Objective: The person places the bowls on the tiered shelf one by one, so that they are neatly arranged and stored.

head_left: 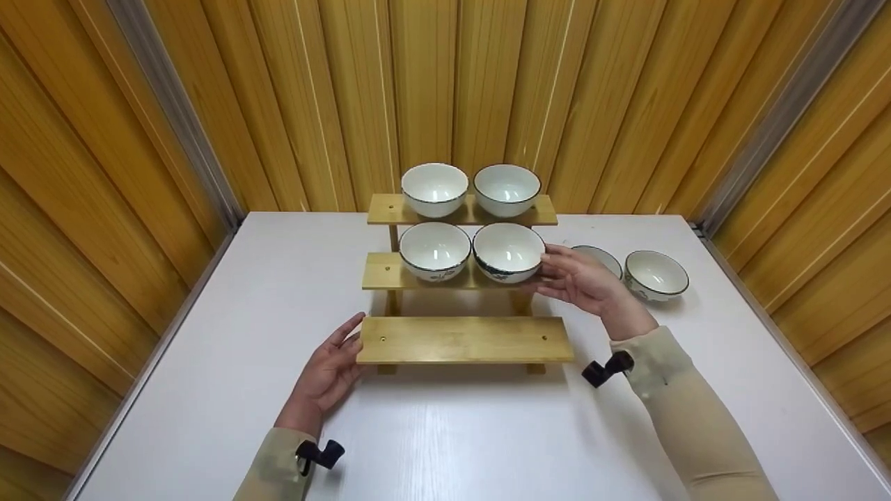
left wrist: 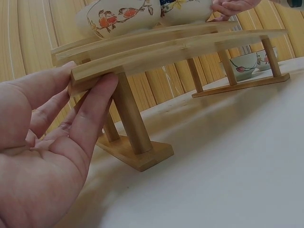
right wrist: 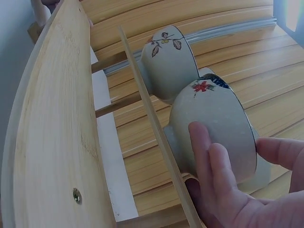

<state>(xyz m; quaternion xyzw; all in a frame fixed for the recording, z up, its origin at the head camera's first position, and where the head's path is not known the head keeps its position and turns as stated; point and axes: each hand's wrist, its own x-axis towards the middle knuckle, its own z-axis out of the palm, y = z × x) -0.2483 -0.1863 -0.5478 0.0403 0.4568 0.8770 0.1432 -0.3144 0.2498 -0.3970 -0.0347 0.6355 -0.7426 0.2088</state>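
Note:
A three-tier wooden display rack [head_left: 465, 339] stands on the table. My left hand [head_left: 330, 372] grips the left end of its lowest shelf; in the left wrist view the thumb [left wrist: 97, 107] lies under the board's edge. On the middle shelf, my right hand [head_left: 581, 280] holds the right-hand bowl [head_left: 509, 252], white with a dark rim. The right wrist view shows fingers [right wrist: 223, 168] along the side of this bowl [right wrist: 213, 123], which has a red flower motif. Beside it sits another bowl [head_left: 435, 250]. Two more bowls, one left [head_left: 435, 189] and one right [head_left: 507, 189], occupy the top shelf.
To the right of the rack, two bowls stand on the white table [head_left: 209, 334]: one [head_left: 656, 273] in plain sight, the other [head_left: 600, 259] partly behind my right hand. Wood-patterned panels [head_left: 487, 83] enclose the table at the back and both sides.

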